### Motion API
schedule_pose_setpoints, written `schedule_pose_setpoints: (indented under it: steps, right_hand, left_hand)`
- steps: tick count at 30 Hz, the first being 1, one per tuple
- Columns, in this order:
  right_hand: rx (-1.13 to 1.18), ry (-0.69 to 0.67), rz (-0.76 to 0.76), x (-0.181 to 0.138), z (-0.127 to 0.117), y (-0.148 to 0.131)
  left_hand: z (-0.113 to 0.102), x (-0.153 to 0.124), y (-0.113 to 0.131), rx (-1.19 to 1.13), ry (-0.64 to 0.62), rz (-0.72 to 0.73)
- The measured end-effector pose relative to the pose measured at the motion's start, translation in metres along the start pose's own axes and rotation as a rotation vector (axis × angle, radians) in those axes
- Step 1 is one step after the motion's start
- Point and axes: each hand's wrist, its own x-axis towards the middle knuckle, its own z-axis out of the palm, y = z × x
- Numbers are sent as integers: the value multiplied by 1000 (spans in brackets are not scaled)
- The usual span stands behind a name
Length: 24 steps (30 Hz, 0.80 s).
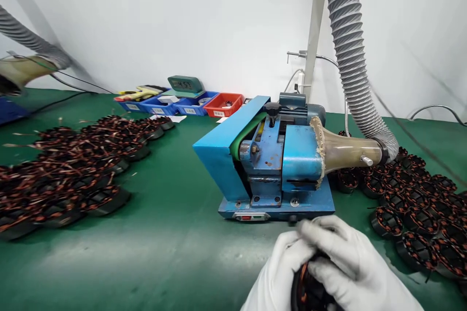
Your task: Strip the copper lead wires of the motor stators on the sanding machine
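Copper-wound ring (303, 291) sits between left fingers (296, 252) and blurred right fingers (333, 248), both apparently gripping it.

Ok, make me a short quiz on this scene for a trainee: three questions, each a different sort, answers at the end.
1. True or false: the left hand and the right hand are both on the same copper-wound ring.

2. What colour is the bin just to the right of the blue bins?
A. Yellow
B. Red
C. Black

3. Fill in the blank: as pictured, the brownish funnel that joins the grey hose to the blue machine sits on the machine's ____ side.

Key:
1. True
2. B
3. right
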Motion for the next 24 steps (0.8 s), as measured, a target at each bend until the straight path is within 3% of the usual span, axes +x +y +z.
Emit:
schedule_pose_setpoints:
  steps: [4,6,8,10,11,12,14,16,17,19,20,24]
  right_hand:
    - [135,-8,205,8,0,0]
    - [83,-78,84,14,-7,-2]
    - [-54,-218,-144,21,-21,-6]
    - [-243,-376,-351,27,-41,-12]
    - [-330,-392,-412,29,-52,-14]
    - [-390,-344,-426,30,-61,-16]
    - [-366,-79,-366,29,-71,-16]
    - [-194,219,-228,23,-62,-11]
    - [-90,293,-149,19,-50,-7]
    - [93,300,-18,13,-16,3]
    - [166,222,52,12,3,7]
    - [217,431,138,24,55,16]
  left_hand:
    - [-13,20,-33,-97,-37,-20]
    - [-14,28,-49,-113,-119,-41]
    - [-10,28,-59,-121,-189,-57]
    - [-3,18,-61,-111,-202,-63]
    - [0,11,-59,-100,-184,-57]
    - [2,3,-56,-87,-149,-45]
    - [4,-9,-47,-61,-57,1]
    - [5,-14,-36,-33,39,67]
    - [6,-13,-31,-9,87,103]
    - [10,-7,-21,59,165,141]
    - [13,-2,-18,86,213,133]
    - [36,20,-25,88,507,22]
